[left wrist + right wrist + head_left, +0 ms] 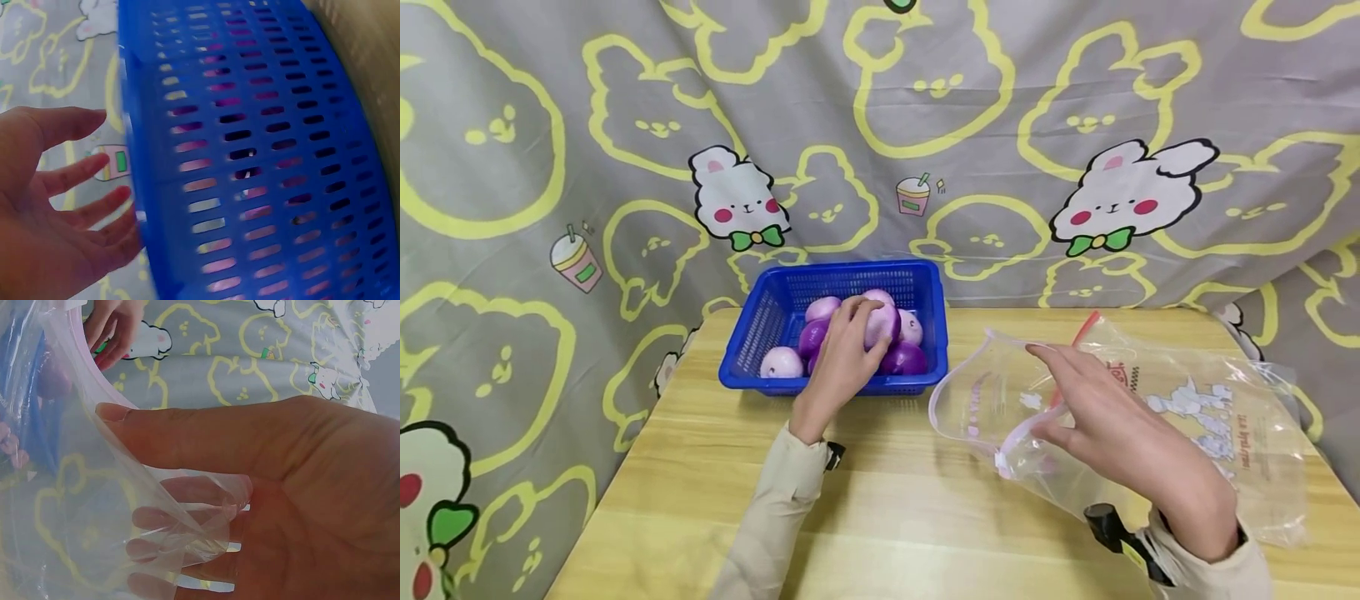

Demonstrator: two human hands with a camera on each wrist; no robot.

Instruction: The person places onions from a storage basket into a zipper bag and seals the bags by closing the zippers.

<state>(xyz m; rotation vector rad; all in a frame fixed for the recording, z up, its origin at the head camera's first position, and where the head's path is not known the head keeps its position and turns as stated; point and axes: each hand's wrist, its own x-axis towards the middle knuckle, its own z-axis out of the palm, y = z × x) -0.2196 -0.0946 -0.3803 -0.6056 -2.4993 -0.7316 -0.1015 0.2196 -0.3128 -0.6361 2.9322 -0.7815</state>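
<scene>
A blue basket (741, 358) holds several purple onions (781, 363), some pale and some dark. Above it reaches the left hand (844, 342), its loosely bent fingers close to a pale onion (882, 325). In the left wrist view, nothing shows between this hand's (69, 194) thumb and spread fingers, beside the basket's slotted wall (250, 150). At the right, the right hand (1112, 421) holds the mouth of a clear printed plastic bag (1195, 417), thumb and fingers apart. The right wrist view shows film (87, 512) between its thumb and fingers.
The wooden table (880, 508) carries the basket at the back and the bag to its right. A cartoon-print curtain (820, 83) hangs behind and at both sides. A pale zip slider (1002, 464) sits on the bag's rim.
</scene>
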